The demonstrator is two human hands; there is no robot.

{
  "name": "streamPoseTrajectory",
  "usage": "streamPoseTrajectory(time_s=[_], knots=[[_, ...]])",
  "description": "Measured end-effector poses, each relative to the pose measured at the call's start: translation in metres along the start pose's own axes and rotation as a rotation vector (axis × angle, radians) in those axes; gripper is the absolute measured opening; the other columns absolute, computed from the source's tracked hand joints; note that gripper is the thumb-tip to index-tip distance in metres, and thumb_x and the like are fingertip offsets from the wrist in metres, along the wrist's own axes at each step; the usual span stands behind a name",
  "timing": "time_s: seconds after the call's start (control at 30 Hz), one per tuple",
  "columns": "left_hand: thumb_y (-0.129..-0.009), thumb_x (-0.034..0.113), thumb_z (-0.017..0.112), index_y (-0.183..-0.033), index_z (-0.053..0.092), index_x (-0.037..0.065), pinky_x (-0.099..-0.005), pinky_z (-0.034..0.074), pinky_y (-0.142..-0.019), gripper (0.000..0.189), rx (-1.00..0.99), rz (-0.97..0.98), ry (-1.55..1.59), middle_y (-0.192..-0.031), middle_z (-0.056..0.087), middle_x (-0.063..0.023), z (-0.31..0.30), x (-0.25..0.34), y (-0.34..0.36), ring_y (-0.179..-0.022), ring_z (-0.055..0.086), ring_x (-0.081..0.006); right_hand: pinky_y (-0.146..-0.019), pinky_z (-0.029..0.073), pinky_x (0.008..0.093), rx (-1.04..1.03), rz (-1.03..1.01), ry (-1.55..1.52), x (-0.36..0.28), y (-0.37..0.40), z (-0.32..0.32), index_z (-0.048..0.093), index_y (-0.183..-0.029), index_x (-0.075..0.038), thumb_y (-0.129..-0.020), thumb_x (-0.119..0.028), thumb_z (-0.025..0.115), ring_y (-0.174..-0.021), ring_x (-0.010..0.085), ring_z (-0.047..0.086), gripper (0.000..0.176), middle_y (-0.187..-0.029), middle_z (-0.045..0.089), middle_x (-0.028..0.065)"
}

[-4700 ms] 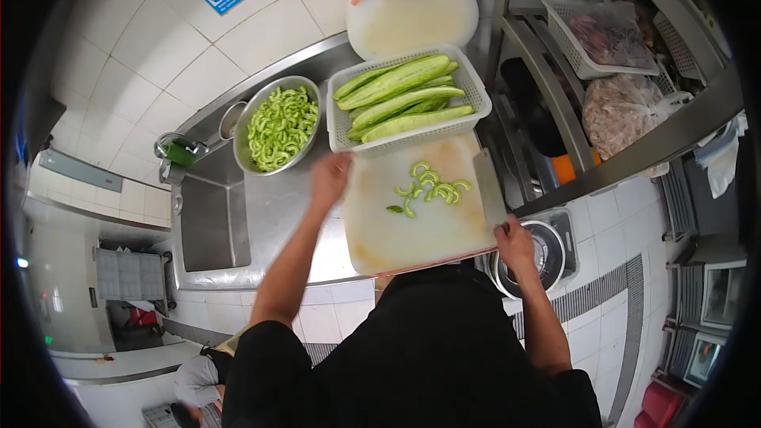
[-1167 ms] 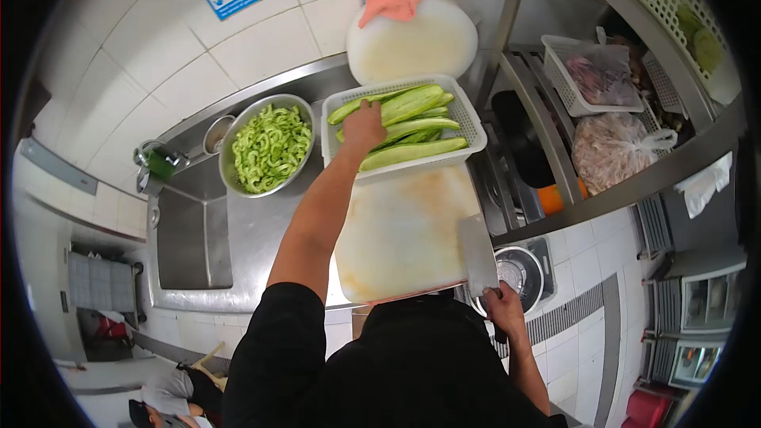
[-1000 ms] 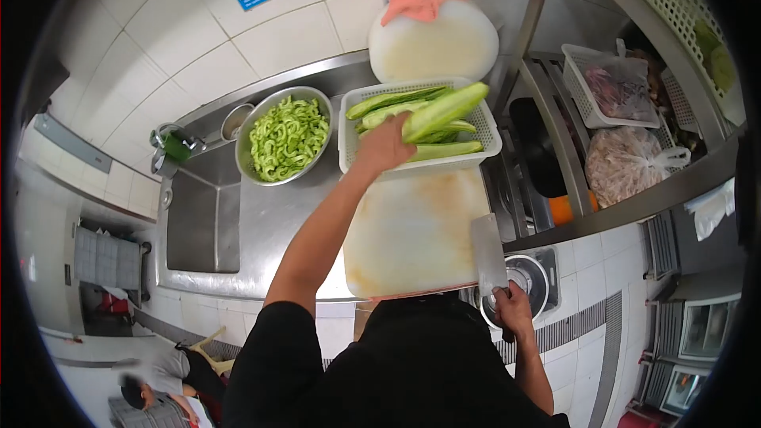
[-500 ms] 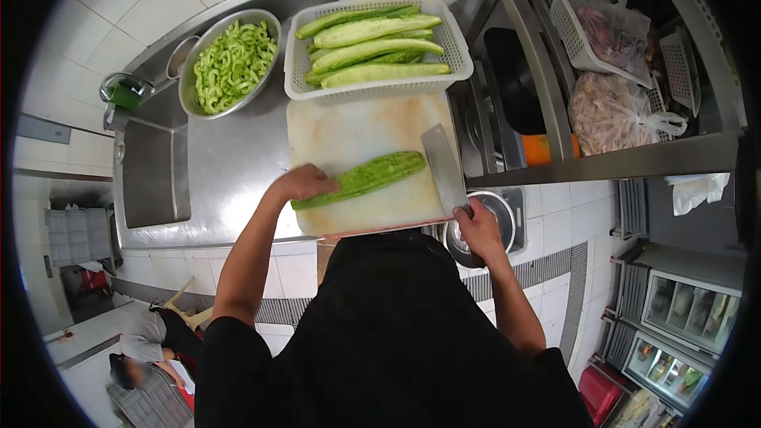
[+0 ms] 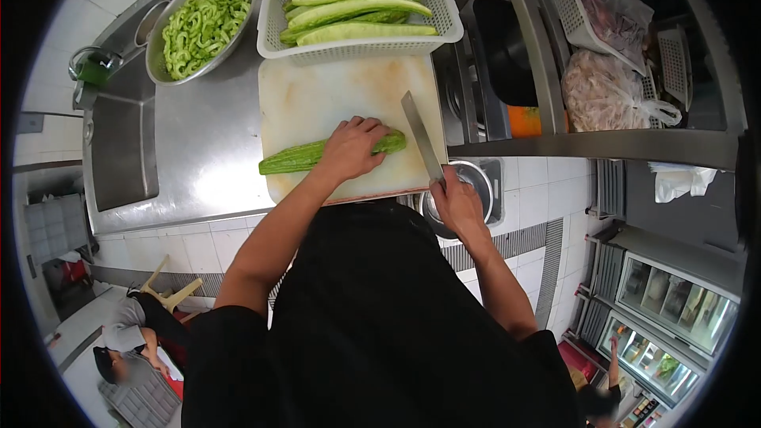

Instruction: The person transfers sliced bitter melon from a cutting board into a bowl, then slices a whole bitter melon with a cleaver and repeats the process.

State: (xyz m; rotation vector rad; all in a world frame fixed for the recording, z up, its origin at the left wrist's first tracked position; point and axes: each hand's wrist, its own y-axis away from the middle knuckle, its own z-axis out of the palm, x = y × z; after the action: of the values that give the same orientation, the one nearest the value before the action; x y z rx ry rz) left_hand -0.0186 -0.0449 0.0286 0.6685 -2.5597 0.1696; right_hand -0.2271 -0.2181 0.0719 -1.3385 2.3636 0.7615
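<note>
A long, bumpy green bitter melon half (image 5: 289,158) lies cut face down across the white cutting board (image 5: 317,95). My left hand (image 5: 353,147) rests on it near its right end, fingers curled over and pressing it to the board. In my right hand (image 5: 457,199) is a cleaver (image 5: 424,139), held by the handle with its blade upright over the right side of the board. Blade and melon are apart. Beyond the board, more bitter melon halves (image 5: 357,12) fill a white plastic basket (image 5: 265,40).
A metal bowl (image 5: 152,59) of sliced green pieces stands left of the basket, near a sink (image 5: 127,150). Shelving (image 5: 547,143) with bagged food (image 5: 606,95) rises at the right. A seated person (image 5: 131,329) is at lower left, and another person (image 5: 598,396) at lower right.
My left hand has moved right along the melon, from its left end to near its right end. The cleaver has turned from lying nearly flat to standing on edge. The view has shifted.
</note>
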Motion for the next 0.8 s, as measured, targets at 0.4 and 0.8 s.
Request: streamPoseTrajectory(time_s=[0.4, 0.8], knots=[[-0.078, 0.026, 0.078, -0.124, 0.068, 0.012, -0.0446, 0.051, -0.097, 0.049, 0.014, 0.011, 0.048, -0.123, 0.065, -0.0081, 0.005, 0.010, 0.023, -0.113, 0.062, -0.0320, -0.072, 0.052, 0.0595, 0.021, -0.065, 0.080, -0.005, -0.001, 0.003, 0.055, -0.112, -0.003, -0.096, -0.022, 0.058, -0.077, 0.0481, 0.069, 0.025, -0.080, 0.070, 0.0257], [-0.080, 0.026, 0.075, -0.117, 0.068, 0.011, -0.0451, 0.050, -0.092, 0.041, 0.063, 0.056, 0.096, -0.117, 0.063, -0.0084, 0.015, 0.025, 0.001, -0.112, 0.061, -0.0314, -0.075, 0.051, 0.0606, -0.011, -0.028, 0.041, -0.011, -0.003, -0.003, 0.054, -0.117, -0.003, -0.097, -0.023, 0.057, -0.080, 0.0496, 0.068, 0.029, -0.082, 0.070, 0.0276]])
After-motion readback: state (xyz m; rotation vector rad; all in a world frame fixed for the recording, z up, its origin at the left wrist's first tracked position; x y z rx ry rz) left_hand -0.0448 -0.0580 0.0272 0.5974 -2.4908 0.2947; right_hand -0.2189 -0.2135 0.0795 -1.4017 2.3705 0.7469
